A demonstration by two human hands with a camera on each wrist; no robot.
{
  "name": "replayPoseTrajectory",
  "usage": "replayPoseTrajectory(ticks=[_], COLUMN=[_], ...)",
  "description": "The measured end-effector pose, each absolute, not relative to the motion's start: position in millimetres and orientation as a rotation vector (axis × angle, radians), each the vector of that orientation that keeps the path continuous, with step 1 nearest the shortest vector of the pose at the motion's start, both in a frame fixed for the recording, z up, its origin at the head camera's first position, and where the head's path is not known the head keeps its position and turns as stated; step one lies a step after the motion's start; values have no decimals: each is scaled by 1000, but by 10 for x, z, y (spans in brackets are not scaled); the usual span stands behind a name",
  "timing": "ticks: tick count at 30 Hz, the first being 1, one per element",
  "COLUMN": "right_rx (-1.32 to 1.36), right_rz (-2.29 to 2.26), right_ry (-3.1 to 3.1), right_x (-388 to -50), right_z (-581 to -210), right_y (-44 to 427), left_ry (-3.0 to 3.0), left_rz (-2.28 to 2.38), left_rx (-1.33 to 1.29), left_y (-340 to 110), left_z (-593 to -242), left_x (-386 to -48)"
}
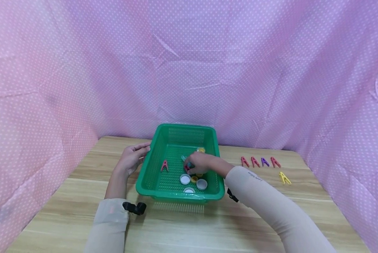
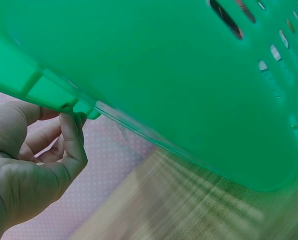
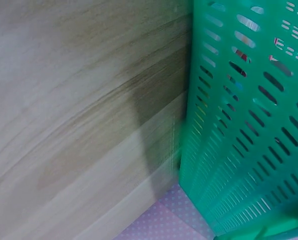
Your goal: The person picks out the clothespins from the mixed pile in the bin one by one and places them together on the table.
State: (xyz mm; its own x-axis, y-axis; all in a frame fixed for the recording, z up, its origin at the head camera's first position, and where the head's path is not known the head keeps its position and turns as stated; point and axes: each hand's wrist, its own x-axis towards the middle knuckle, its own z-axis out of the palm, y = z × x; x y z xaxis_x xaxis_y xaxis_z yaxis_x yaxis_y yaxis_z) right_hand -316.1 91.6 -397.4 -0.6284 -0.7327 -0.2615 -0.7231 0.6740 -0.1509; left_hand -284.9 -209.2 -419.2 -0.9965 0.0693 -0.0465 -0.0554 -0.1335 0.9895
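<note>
A green plastic basket (image 1: 140,182) stands on the table, its near end propped or tilted somewhat. On its left side my left hand (image 1: 130,160) pinches the rim between thumb and fingers, which the left wrist view shows close up. Inside the basket my right hand (image 1: 199,162) reaches down, its thumb and fingers round a pink clothespin (image 1: 187,168). Close to those fingers lie a light-blue clothespin (image 1: 184,158), a white bottle cap (image 1: 185,179) and a yellow cap (image 1: 194,179). Another pink clothespin (image 1: 165,165) lies apart on the left. The basket wall hides my right hand in the right wrist view.
Right of the basket, several clothespins lie on the wooden table: red ones (image 1: 255,162) and a purple one (image 1: 265,162) in a row, a yellow one (image 1: 285,178) nearer. More caps (image 1: 201,184) sit in the basket. A pink dotted curtain (image 1: 189,70) surrounds the table's back and sides.
</note>
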Motion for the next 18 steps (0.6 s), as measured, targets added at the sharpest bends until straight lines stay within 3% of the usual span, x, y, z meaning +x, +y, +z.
replayPoseTrajectory(ticks=[18], right_rx=[-1171], right_rz=[-135], right_ry=[2572], right_x=[-3227], right_z=[-4014], right_y=[873], left_ry=[2023], left_rz=[2274], left_rx=[22], left_y=[-2108], left_z=[-4176], left_x=[-2908])
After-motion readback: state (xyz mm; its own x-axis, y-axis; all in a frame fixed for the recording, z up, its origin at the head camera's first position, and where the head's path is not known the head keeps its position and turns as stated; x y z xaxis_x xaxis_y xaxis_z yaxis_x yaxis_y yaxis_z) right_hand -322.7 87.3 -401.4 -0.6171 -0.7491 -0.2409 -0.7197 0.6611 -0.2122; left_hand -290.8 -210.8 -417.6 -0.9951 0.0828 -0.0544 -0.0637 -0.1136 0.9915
